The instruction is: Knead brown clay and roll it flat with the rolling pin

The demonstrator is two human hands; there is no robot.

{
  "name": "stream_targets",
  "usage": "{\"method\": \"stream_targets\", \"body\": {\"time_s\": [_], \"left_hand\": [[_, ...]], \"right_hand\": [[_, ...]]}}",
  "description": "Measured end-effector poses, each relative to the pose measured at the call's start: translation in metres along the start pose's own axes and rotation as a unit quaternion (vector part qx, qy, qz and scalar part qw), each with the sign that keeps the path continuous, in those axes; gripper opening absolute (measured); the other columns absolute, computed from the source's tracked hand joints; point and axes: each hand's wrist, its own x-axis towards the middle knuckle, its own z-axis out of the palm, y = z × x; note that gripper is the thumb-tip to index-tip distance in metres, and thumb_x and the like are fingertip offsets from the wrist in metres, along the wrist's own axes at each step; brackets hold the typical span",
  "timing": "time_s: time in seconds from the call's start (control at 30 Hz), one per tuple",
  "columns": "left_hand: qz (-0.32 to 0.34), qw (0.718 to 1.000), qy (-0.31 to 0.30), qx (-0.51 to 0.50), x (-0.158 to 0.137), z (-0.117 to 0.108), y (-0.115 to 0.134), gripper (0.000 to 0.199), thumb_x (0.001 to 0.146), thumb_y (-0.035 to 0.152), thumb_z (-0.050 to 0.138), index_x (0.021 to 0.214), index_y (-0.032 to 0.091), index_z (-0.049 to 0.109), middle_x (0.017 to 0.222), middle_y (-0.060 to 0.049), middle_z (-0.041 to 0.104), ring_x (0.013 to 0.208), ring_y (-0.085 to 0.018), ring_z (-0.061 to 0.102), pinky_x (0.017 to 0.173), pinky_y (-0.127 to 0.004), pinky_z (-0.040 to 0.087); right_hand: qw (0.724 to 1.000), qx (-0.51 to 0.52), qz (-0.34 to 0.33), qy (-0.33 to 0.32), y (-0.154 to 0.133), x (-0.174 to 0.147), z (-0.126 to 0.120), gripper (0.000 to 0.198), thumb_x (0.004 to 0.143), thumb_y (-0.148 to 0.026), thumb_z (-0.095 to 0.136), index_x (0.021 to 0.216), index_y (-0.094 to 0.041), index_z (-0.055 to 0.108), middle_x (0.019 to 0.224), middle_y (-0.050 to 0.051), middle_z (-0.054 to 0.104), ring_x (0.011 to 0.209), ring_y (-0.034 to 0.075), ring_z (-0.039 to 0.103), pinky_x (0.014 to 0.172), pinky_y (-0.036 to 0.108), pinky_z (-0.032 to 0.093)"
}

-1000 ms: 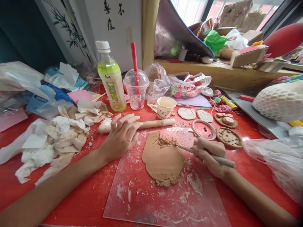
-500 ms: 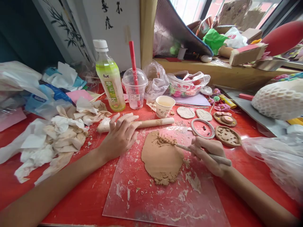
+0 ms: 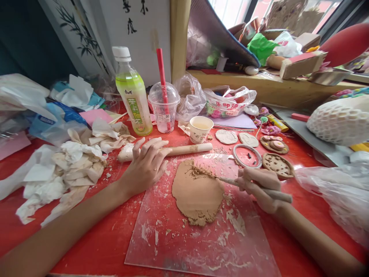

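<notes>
A flattened slab of brown clay point(image 3: 198, 196) lies on a clear acrylic board point(image 3: 161, 246), with scratched, crumbly marks along its upper right edge. My right hand point(image 3: 259, 186) is closed around a slim wooden-handled clay tool point(image 3: 229, 181), whose thin tip reaches the slab's scored edge. Over on the left, my left hand point(image 3: 147, 163) lies across a wooden rolling pin point(image 3: 190, 150), its fingers stretched and spread rather than wrapped round it. Part of the pin is hidden under that hand.
Behind the slab stand a paper cup point(image 3: 201, 129), a domed plastic cup point(image 3: 164, 104) and a green tea bottle point(image 3: 134, 100). Crumpled tissues point(image 3: 77, 165) cover the left side. A ring point(image 3: 236, 159) and several clay discs lie at right, near a plastic bag point(image 3: 331, 192).
My right hand has slid to the right with the clay tool, and the tool's tip has shifted toward the slab's right edge. My left hand stays on the rolling pin.
</notes>
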Motion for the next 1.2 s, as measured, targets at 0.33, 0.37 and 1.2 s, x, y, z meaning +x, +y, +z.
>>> {"method": "stream_targets", "body": {"time_s": [0.33, 0.37, 1.2], "left_hand": [[0.01, 0.999, -0.003, 0.039, 0.001, 0.0, 0.0, 0.035, 0.086, 0.017, 0.046, 0.121, 0.014, 0.047, 0.124, -0.015, 0.052, 0.122, -0.028, 0.043, 0.106, -0.052, 0.022], [0.011, 0.999, -0.004, 0.041, 0.001, 0.0, -0.001, 0.035, 0.086, 0.017, 0.046, 0.121, 0.014, 0.047, 0.124, -0.015, 0.052, 0.122, -0.028, 0.043, 0.106, -0.052, 0.022], [0.0, 1.0, -0.011, -0.003, 0.0, 0.001, -0.001, 0.038, 0.085, 0.016, 0.047, 0.123, 0.016, 0.048, 0.125, -0.014, 0.051, 0.124, -0.03, 0.041, 0.107, -0.055, 0.019]], "right_hand": [[0.999, -0.036, -0.002, -0.031, -0.003, 0.001, 0.006, 0.031, 0.085, -0.021, 0.047, 0.055, -0.02, 0.04, 0.048, -0.003, 0.043, 0.042, 0.008, 0.037, 0.044, 0.027, 0.026], [0.999, -0.032, -0.001, -0.034, -0.004, 0.0, 0.007, 0.031, 0.086, -0.022, 0.047, 0.055, -0.02, 0.039, 0.048, -0.003, 0.043, 0.043, 0.008, 0.037, 0.044, 0.026, 0.026], [0.997, -0.059, 0.045, -0.007, -0.012, 0.01, 0.012, 0.032, 0.086, -0.024, 0.047, 0.056, -0.02, 0.04, 0.049, -0.003, 0.041, 0.043, 0.008, 0.036, 0.044, 0.025, 0.028]]}}
